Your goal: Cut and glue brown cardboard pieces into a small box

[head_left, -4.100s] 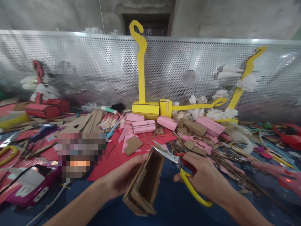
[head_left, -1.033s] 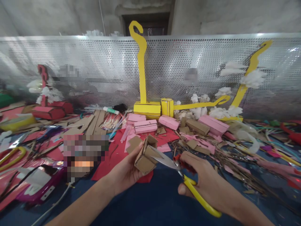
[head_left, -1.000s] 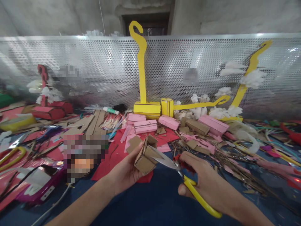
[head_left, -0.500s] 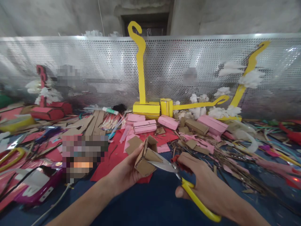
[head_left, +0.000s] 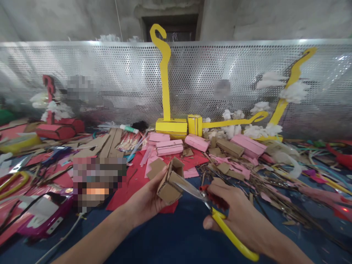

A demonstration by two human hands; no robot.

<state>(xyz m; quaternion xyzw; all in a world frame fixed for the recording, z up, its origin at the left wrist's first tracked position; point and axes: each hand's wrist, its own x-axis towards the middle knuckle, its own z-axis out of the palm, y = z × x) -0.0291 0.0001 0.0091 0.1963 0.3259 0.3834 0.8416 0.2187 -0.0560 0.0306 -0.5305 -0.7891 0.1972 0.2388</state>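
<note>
My left hand (head_left: 145, 201) is closed round a small brown cardboard box (head_left: 170, 181), held up above the blue table with its open flaps pointing away from me. My right hand (head_left: 239, 214) grips scissors (head_left: 217, 214) with yellow and red handles. The steel blades point left and their tips lie against the right side of the box.
Pink boxes (head_left: 169, 146), red paper (head_left: 132, 183) and cardboard scraps lie just beyond my hands. Yellow hook-shaped models (head_left: 165, 91) with white tufts stand against a perforated metal screen (head_left: 110, 80). A pink glue gun (head_left: 41, 214) with a cable lies at the left. Twigs and offcuts (head_left: 264, 187) spread to the right.
Four seconds ago the box was long and held open side up; it is now turned and held higher. In the last second the scissor blades have closed further on its edge.
</note>
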